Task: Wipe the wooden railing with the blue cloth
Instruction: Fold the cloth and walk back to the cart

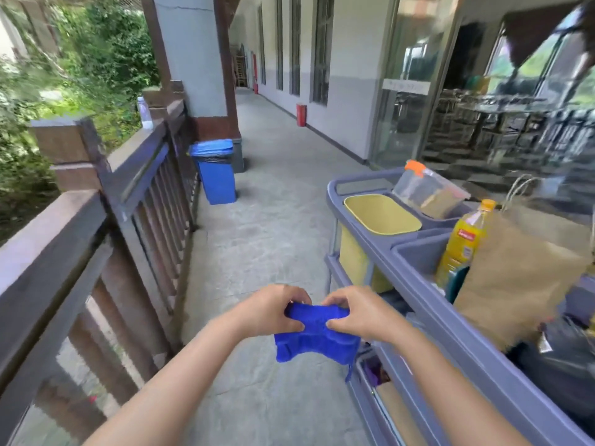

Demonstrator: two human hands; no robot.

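We stand on a concrete walkway with both forearms stretched out ahead of us, and we hold the blue cloth between our two hands at the lower middle of the view. Our left hand pinches the cloth's upper left edge, thumb on the near side and fingers curled over the far side; our right hand grips the upper right edge the same way, so the two hands sit close together with the bunched cloth spanning them and its lower part hanging loose below. The cloth is in the air above the floor, touching nothing but our hands. The wooden railing runs along our left side, dark brown with a flat top rail, upright slats and a square post, well apart from the cloth. Farther down the railing a blue trash bin stands beside a pillar. To our right is a grey-blue cleaning cart carrying a yellow bucket, a clear container with an orange clip, a yellow bottle with an orange cap and a brown paper bag. What seems to be a black plastic bag lies at the cart's near end, though blur makes that hard to confirm.
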